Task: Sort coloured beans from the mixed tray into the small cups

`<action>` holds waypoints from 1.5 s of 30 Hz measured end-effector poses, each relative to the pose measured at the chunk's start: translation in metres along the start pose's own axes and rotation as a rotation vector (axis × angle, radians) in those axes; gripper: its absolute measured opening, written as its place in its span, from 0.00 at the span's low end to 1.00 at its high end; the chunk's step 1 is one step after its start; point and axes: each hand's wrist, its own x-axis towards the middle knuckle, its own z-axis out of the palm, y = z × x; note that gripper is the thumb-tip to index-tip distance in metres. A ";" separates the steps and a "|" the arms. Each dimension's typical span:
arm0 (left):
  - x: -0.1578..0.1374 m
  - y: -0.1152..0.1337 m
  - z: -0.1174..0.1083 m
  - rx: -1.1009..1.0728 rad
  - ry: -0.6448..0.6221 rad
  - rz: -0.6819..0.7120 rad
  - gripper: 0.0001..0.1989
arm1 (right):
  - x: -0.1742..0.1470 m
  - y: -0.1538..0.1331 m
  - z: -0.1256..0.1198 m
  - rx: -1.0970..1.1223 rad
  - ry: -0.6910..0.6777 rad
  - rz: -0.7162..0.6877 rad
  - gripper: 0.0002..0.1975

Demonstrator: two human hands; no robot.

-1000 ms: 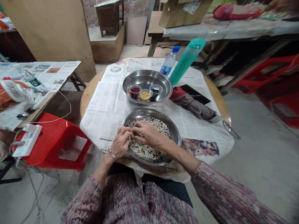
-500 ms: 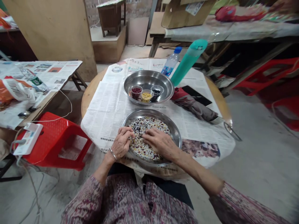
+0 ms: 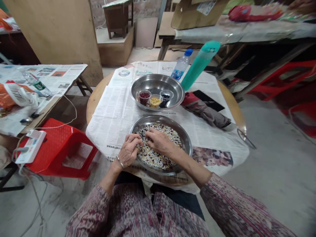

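A steel basin (image 3: 185,144) close to my body holds a spread of mixed white, yellow, dark red and black beans or grains (image 3: 158,160). My left hand (image 3: 128,150), with a bracelet at the wrist, rests at its left rim, fingers curled over the edge; whatever they hold is hidden. My right hand (image 3: 160,141) is over the grains with its fingertips pinched together near a dark patch; what they grip is too small to name. Behind stands a second steel basin (image 3: 158,80) with clear cups of dark red beans (image 3: 144,95), yellow beans (image 3: 155,102) and black beans (image 3: 166,96).
Newspaper (image 3: 106,108) covers the round table. Toward its back right are a water bottle (image 3: 181,65), a tall teal container (image 3: 201,65), a folded umbrella (image 3: 204,113) and a dark flat device (image 3: 209,101). A red stool (image 3: 64,144) with a power strip (image 3: 31,147) stands left.
My right hand has moved left and slightly away from my body over the grains, closer to my left hand. The left hand stays at the rim.
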 end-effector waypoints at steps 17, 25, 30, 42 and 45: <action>-0.001 -0.003 0.002 -0.008 -0.001 -0.001 0.17 | -0.076 0.013 -0.011 -0.037 0.028 0.027 0.08; -0.001 -0.001 0.002 0.019 0.003 -0.011 0.16 | -0.037 0.003 0.007 0.129 0.018 0.041 0.11; -0.001 -0.001 0.001 0.006 0.017 -0.002 0.18 | -0.019 -0.012 0.010 0.397 0.110 0.063 0.10; -0.001 -0.002 0.004 -0.023 0.051 -0.040 0.23 | -0.032 0.006 0.010 0.154 0.165 -0.089 0.13; -0.001 -0.003 0.005 -0.029 0.054 -0.037 0.23 | -0.034 0.029 -0.003 0.102 0.293 0.102 0.14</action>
